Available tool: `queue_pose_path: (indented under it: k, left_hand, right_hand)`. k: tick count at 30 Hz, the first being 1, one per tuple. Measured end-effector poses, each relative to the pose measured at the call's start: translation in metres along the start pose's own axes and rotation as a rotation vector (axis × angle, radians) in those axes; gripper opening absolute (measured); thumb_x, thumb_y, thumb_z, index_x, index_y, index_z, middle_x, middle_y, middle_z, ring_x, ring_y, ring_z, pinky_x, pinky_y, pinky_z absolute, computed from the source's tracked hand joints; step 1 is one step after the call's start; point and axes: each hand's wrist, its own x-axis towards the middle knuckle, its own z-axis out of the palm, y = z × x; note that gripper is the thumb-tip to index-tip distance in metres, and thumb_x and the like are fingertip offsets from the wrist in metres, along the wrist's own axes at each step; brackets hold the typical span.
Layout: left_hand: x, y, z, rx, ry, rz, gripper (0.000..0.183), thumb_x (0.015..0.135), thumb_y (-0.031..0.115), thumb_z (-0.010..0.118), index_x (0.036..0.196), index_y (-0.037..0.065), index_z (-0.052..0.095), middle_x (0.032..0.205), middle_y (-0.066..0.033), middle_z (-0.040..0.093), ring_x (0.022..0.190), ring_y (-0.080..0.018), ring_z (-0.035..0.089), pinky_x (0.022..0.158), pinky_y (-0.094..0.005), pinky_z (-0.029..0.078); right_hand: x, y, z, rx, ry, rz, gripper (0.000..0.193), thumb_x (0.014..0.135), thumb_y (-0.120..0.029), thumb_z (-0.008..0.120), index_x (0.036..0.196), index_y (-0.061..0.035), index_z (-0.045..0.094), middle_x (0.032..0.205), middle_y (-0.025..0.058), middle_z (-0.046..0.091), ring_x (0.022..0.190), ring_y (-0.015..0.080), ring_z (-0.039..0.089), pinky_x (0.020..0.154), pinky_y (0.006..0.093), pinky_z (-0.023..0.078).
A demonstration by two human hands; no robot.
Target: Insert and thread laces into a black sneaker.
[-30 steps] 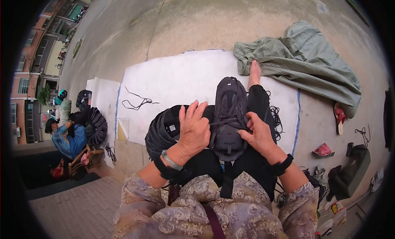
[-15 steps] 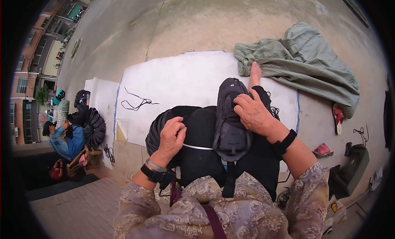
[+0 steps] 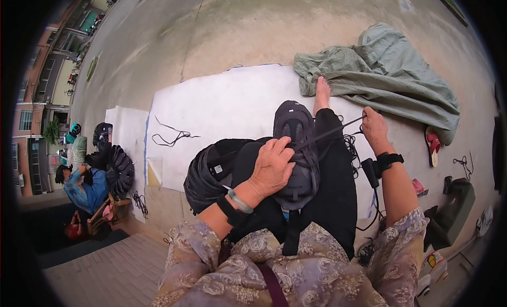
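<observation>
Right hand [image 3: 375,128]: raised to the right, thumb and fingers closed on dark lace [image 3: 338,128]. Holds lace in a nearly straight slant, up from the lacing to the fingertips, passing above the right leg of black trousers [image 3: 338,191]. Left hand [image 3: 269,169]: laid over the left side of dark shoe [image 3: 305,172], fingers bent, tips at the lacing. Cannot tell whether pinching a lace there or merely pressing.

Position of dark shoe: on the lap, lacing side up, length pointing away from the body, between both hands but nearer the left. On left wrist: pale bangle [image 3: 240,201], with black strap just behind it. On right wrist: another dark strap.

Beside the left thigh: black bundle [image 3: 196,184], rounded and layered, with a small white label. Just right of the right leg: tangled laces [image 3: 350,148]. Ahead, on the ground: white sheet [image 3: 232,101] with blue edging, bearing loose lace [image 3: 171,137], well apart from both hands. At the sheet's far right corner: grey-green cloth [image 3: 391,69], rumpled, with bare foot [image 3: 321,96] at its left end. Farther right: red sandal [image 3: 433,146]. Far left: co-worker [image 3: 87,191] in blue, next to dark heap [image 3: 119,169].
</observation>
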Motion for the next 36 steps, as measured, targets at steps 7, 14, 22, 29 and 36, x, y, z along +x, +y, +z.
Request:
queue_pose_path:
  k: [7, 14, 22, 29, 36]
  left_hand:
    - [0.001, -0.005, -0.002, -0.097, -0.005, -0.033, 0.027, 0.064, 0.004, 0.066, 0.088, 0.003, 0.054, 0.116, -0.0168, 0.049, 0.105, -0.0351, 0.048, 0.089, -0.0416, 0.039]
    - [-0.002, -0.005, 0.001, -0.095, 0.036, -0.075, 0.026, 0.066, 0.004, 0.067, 0.088, 0.002, 0.053, 0.112, -0.0174, 0.052, 0.1, -0.035, 0.051, 0.087, -0.0406, 0.041]
    - [-0.003, -0.004, -0.001, -0.08, 0.009, -0.076, 0.025, 0.065, 0.004, 0.067, 0.086, 0.002, 0.052, 0.1, -0.0143, 0.053, 0.092, -0.0326, 0.052, 0.08, -0.0394, 0.042]
    - [-0.004, 0.014, -0.01, 0.194, -0.111, 0.053, 0.017, 0.07, 0.004, 0.061, 0.083, 0.005, 0.051, 0.085, -0.0103, 0.056, 0.077, -0.0286, 0.054, 0.066, -0.0393, 0.04]
    - [-0.013, 0.01, -0.003, 0.041, -0.058, -0.054, 0.012, 0.076, 0.005, 0.058, 0.085, 0.005, 0.049, 0.068, -0.0115, 0.056, 0.064, -0.0325, 0.056, 0.056, -0.0409, 0.042]
  right_hand:
    - [-0.054, 0.062, -0.016, -0.08, -0.427, -0.118, 0.033, 0.073, -0.006, 0.054, 0.106, -0.0121, 0.059, 0.1, 0.0142, 0.059, 0.089, 0.0327, 0.06, 0.075, 0.04, 0.049]
    - [-0.062, -0.072, -0.023, 0.451, -0.019, -0.62, 0.033, 0.068, -0.002, 0.058, 0.101, -0.0063, 0.058, 0.104, 0.0097, 0.057, 0.102, 0.0296, 0.052, 0.087, 0.0402, 0.04]
    - [-0.064, -0.107, -0.008, 0.247, -0.26, -0.666, 0.017, 0.071, -0.008, 0.057, 0.089, -0.0102, 0.055, 0.089, 0.0049, 0.053, 0.092, 0.0238, 0.051, 0.087, 0.0413, 0.035]
    - [-0.072, -0.106, -0.007, 0.469, -0.125, -0.689, 0.014, 0.07, -0.007, 0.056, 0.083, -0.0067, 0.053, 0.076, 0.0086, 0.054, 0.081, 0.0272, 0.056, 0.087, 0.043, 0.037]
    - [-0.046, -0.118, -0.017, 0.581, -0.768, -0.338, 0.058, 0.088, -0.051, 0.037, 0.076, -0.0004, 0.062, 0.079, 0.0234, 0.063, 0.079, 0.0398, 0.059, 0.077, 0.04, 0.046]
